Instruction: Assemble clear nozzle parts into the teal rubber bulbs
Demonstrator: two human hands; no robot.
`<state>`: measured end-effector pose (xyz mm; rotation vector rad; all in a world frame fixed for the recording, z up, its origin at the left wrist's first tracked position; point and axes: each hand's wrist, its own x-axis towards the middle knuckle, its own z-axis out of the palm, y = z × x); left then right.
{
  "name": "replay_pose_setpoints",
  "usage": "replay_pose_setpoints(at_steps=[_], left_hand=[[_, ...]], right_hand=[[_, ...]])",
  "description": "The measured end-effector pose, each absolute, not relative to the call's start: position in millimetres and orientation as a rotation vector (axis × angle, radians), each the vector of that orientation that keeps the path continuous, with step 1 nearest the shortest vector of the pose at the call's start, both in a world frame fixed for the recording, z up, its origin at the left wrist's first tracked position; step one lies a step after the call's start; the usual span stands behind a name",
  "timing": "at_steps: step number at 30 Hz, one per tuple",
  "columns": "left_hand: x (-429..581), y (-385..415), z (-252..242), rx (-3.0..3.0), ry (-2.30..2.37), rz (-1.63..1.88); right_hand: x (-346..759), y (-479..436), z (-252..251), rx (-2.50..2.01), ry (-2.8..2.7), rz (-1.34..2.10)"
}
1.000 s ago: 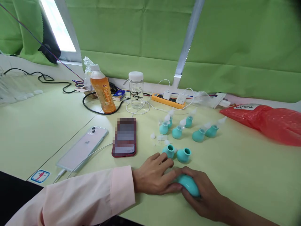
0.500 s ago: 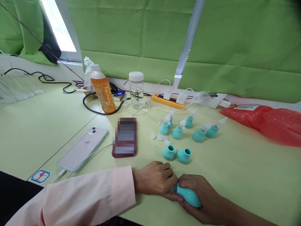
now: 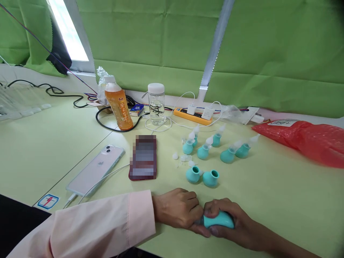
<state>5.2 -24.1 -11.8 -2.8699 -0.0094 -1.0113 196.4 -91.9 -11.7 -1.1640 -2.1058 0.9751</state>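
Observation:
Close to the table's front edge, my right hand [image 3: 239,222] is wrapped round a teal rubber squeeze bulb [image 3: 219,220], which looks like a nasal aspirator bulb lying on its side. My left hand [image 3: 180,209], in a pink sleeve, is closed on the clear part at the bulb's neck [image 3: 199,221], mostly hidden by the fingers. Beyond my hands stand two open-mouthed teal bulbs [image 3: 210,178]. Further back are several teal bulbs fitted with clear nozzles [image 3: 203,151]. Small clear pieces [image 3: 186,158] lie left of them.
A phone with a dark red case [image 3: 143,157] and a pale phone on a cable [image 3: 96,170] lie to the left. Behind them stand a tea bottle [image 3: 119,107] and a water bottle [image 3: 156,104]. An orange power strip [image 3: 192,116] and red plastic bag [image 3: 301,141] lie further right.
The bulb in my hands has turned more level, and its far end has shifted slightly right and up. My right fingers now press further over it. Both hands keep hold.

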Motion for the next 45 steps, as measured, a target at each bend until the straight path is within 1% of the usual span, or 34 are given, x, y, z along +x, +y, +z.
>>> replay_pose_setpoints(at_steps=[7, 12, 15, 20, 22, 26, 28, 32, 37, 40, 43, 45], left_hand=[[5.6, -25.7, -10.3, -2.889, -0.005, -1.003], [6.2, -27.6, -5.6, -2.805, 0.162, -1.150], [4.1, -24.3, -2.5, -2.754, 0.130, -1.160], [-1.5, -18.0, -0.7, -2.809, -0.298, -1.038], [-2.4, -18.5, -1.3, -2.851, -0.438, -0.979], [-2.3, -20.6, -2.9, -2.927, -0.641, -0.835], [-2.1, -20.6, -3.2, -2.977, -0.694, -0.750], [-1.6, -20.0, -3.0, -3.043, -0.750, -0.612], [-1.0, -20.9, -2.1, -3.048, -0.756, -0.632], [-0.9, -21.2, -1.1, -3.053, -0.748, -0.661], [-0.5, -20.3, -1.1, -3.056, -0.770, -0.676], [-0.1, -19.3, -2.4, -3.041, -0.756, -0.657]], right_hand=[[189.2, -84.3, -0.8, -1.111, -1.766, 1.550], [195.2, -79.7, -1.1, -0.996, -1.488, 1.930], [198.9, -78.4, -2.1, -0.898, -1.405, 1.984], [195.3, -84.4, 4.7, -0.915, -1.653, 1.790], [193.9, -89.0, 6.2, -0.970, -1.769, 1.575], [195.5, -98.5, 7.8, -1.023, -2.047, 0.983], [197.4, -101.9, 10.7, -0.970, -2.093, 0.810], [199.5, -100.0, 21.2, -0.919, -1.869, 0.624], [201.4, -72.3, 27.0, -0.785, -1.428, 0.228], [208.0, -52.8, 15.9, -0.979, -1.366, 0.277], [216.4, -40.3, -2.8, -1.309, -1.543, 0.391], [220.1, -36.3, -13.1, -1.424, -1.687, 0.370]])
